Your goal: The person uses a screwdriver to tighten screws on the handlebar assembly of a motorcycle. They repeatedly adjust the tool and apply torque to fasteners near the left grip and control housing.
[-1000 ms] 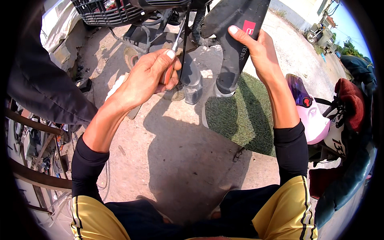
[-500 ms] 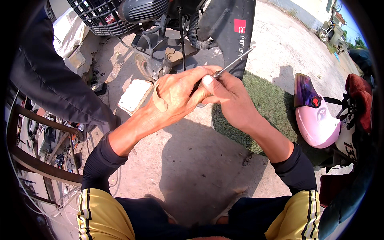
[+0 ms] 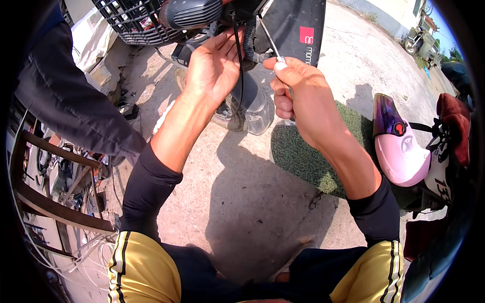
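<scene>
My right hand grips a thin metal screwdriver whose shaft points up and left into the front of a scooter. The handle is hidden in my fist. My left hand reaches up with fingers spread against the scooter's dark body, next to a black cable that hangs down past my palm. A black front panel with a red patch rises just behind my right hand.
A black wire basket sits at top left. Another person's dark sleeve crosses the left side. A pink helmet lies at right beside a green mat. Rusty metal frames and wires crowd the lower left.
Both hands have risen from the middle of the view toward the scooter. They were together around the screwdriver; now the left hand has parted and pressed against the scooter, while the right aims the tip upward.
</scene>
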A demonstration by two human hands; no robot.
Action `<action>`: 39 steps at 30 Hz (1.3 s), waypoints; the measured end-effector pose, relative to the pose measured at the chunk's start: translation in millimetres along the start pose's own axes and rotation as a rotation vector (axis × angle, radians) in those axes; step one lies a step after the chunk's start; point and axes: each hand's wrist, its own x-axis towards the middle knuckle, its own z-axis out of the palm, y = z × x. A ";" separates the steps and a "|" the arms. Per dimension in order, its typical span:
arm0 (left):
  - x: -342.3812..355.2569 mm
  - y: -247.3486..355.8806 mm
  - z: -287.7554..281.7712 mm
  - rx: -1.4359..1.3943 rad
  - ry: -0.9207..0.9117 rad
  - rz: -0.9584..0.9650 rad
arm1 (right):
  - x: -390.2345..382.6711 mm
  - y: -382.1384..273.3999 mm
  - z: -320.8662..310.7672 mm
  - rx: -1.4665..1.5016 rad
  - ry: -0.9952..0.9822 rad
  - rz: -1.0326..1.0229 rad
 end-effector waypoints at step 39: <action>21.9 -8.9 13.6 -0.070 0.108 -0.018 | 12.4 21.1 -10.5 -0.302 0.034 -0.329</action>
